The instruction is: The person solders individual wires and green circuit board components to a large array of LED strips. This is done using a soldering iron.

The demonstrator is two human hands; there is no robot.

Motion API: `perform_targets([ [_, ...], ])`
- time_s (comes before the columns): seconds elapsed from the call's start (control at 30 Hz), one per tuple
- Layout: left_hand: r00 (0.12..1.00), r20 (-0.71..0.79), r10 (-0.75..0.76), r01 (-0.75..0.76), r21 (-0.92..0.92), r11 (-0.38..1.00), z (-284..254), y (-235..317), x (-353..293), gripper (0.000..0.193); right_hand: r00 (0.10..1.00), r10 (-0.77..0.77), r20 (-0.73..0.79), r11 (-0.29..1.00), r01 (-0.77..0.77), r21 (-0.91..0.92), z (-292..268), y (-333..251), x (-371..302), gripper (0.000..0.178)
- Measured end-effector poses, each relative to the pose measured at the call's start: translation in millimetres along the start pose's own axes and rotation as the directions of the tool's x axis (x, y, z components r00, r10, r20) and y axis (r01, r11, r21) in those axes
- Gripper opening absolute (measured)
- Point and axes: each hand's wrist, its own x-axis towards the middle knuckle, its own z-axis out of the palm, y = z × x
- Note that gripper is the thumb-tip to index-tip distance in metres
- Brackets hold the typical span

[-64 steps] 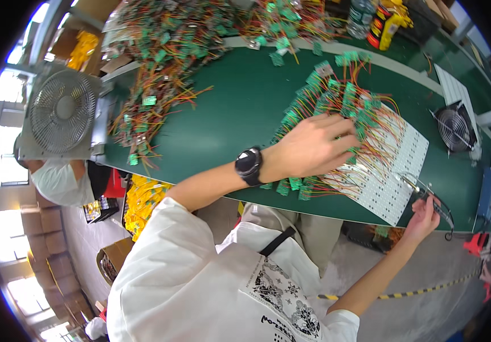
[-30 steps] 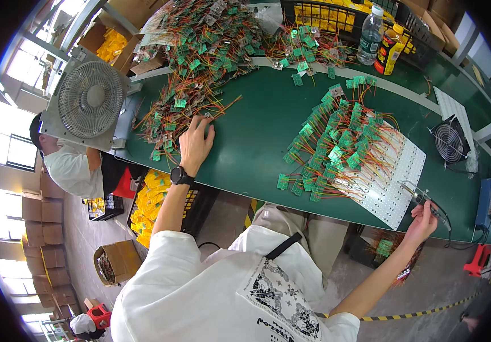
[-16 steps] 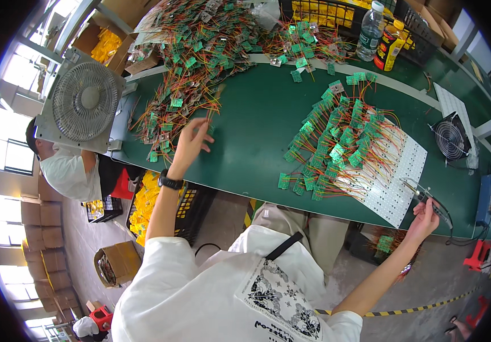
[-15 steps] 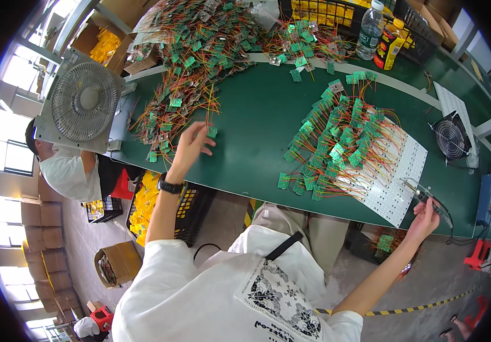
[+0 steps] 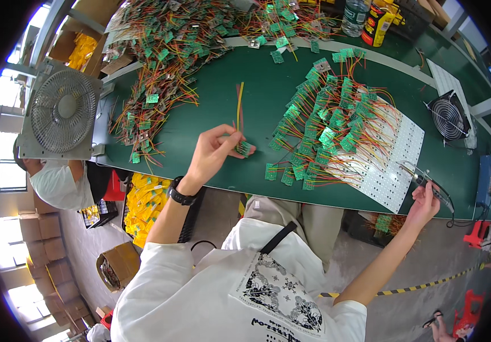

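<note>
My left hand (image 5: 214,151) is above the green table (image 5: 217,108), pinching a small green circuit board (image 5: 244,149) whose red and yellow wires point away from me. At the right, my right hand (image 5: 423,206) grips a soldering iron (image 5: 434,192); its thin metal tip points left over the edge of a white perforated board (image 5: 402,151). Rows of wired circuit boards (image 5: 326,135) lie across the left part of that perforated board and on the table beside it, their wires reaching right.
A large heap of wired circuit boards (image 5: 168,51) covers the back left, with a smaller pile (image 5: 282,25) beside it. A fan (image 5: 66,108) stands left; a small black fan (image 5: 449,118), blue device (image 5: 487,188), bottle (image 5: 355,17) and yellow-black container (image 5: 377,24) are right. Another person (image 5: 60,182) sits left.
My left hand has come right from the heap's edge, bringing a wired circuit board to the middle of the table. My right hand keeps its place with the soldering iron. The view has shifted slightly.
</note>
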Motion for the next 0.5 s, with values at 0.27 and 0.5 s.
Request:
perform_targets([
  [0.27,0.850,0.207,0.485,-0.527,0.302,0.794,107.8,28.3,50.1,0.013,0.999,0.036,-0.035,0.998,-0.034,0.052,4.4,0.1,-0.4,0.018],
  [0.5,0.716,0.593,0.368,-0.599,0.252,0.760,181.9,38.8,84.3,0.013,0.999,0.021,-0.049,0.999,-0.020,0.028,-2.1,3.6,1.3,0.020],
])
